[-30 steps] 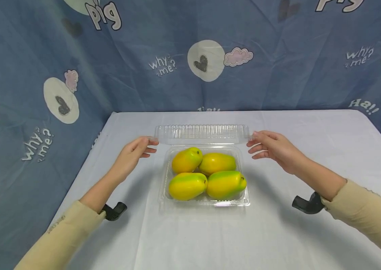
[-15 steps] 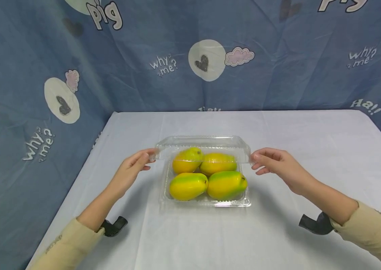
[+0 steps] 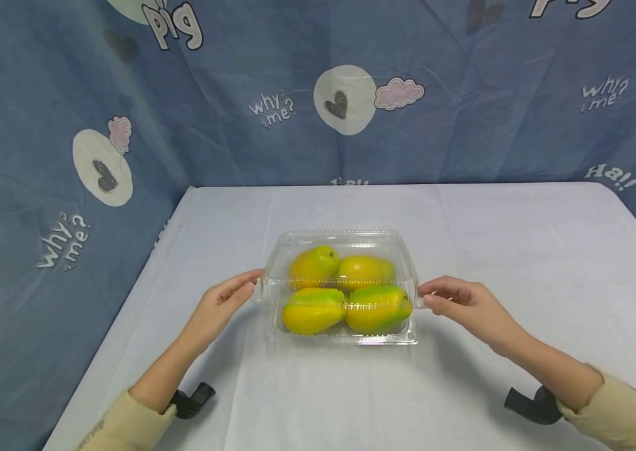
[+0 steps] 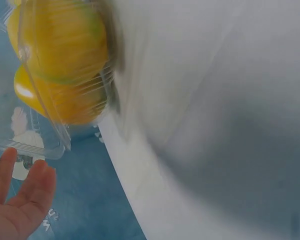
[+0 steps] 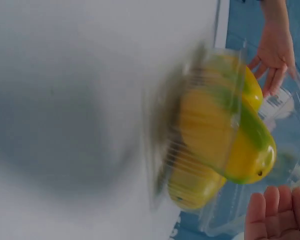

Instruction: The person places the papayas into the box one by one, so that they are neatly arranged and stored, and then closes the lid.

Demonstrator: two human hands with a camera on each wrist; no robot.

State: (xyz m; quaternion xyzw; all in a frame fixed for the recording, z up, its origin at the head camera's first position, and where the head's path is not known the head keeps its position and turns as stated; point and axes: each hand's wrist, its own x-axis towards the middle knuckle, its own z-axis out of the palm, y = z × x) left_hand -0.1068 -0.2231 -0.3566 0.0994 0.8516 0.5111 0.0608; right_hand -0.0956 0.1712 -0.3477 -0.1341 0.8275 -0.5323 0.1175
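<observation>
Several yellow-green mangoes (image 3: 314, 311) lie in the tray of a clear plastic clamshell box (image 3: 346, 339) on the white-covered table. Its hinged lid (image 3: 346, 238) slopes over the fruit, its front edge raised above the tray's front rim. At the left corner of that edge, my left hand (image 3: 218, 307) holds the lid between thumb and fingers. My right hand (image 3: 467, 308) pinches the right corner. In the left wrist view the fingers (image 4: 32, 192) are at the lid's edge. The right wrist view shows the right fingertips (image 5: 272, 202) close under the lid; the exact contact is hard to see.
A white cloth (image 3: 346, 394) covers the table, with its far edge behind the box. Blue printed fabric (image 3: 210, 125) hangs behind and at the left. Black wrist mounts (image 3: 533, 406) sit on both forearms.
Both hands have come down and toward me with the lid. It has swung from standing up behind the tray to sloping over the mangoes. The tray and mangoes have stayed put.
</observation>
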